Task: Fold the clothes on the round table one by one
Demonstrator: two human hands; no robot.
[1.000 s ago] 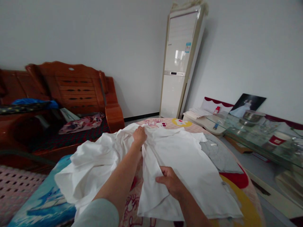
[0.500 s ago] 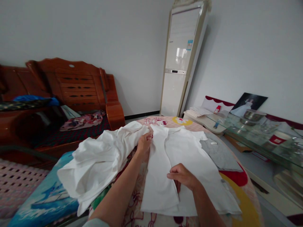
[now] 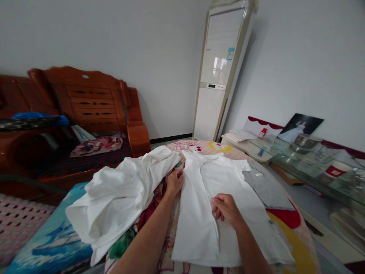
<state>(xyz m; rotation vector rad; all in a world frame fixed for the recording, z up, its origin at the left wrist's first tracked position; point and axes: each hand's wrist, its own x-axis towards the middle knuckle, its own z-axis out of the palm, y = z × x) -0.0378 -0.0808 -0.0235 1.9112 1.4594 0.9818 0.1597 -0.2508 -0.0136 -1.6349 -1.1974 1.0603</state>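
Since leaving the collar end of the white shirt (image 3: 228,179), now beside its folded left edge with the left hand (image 3: 174,182), with bent fingers; cannot tell whether pinching cloth or merely resting against it. Having laid down the turned-over strip (image 3: 196,213), now at its free edge with the right hand (image 3: 226,207), with loosely curled fingers, not clenched; cannot tell whether gripping any cloth there. Slack and partly lifted a second ago, now flat along the shirt's left side: apparently one side folded in, with the other still spread. Find the shirt mid-tabletop (image 3: 238,152), reaching toward the near edge. Toward the right edge, see a grey garment (image 3: 269,190) close against it. Toward the left edge, see a crumpled white garment (image 3: 122,194) over dark red and green cloth (image 3: 122,243). Past that edge, note a blue cushion (image 3: 54,232).
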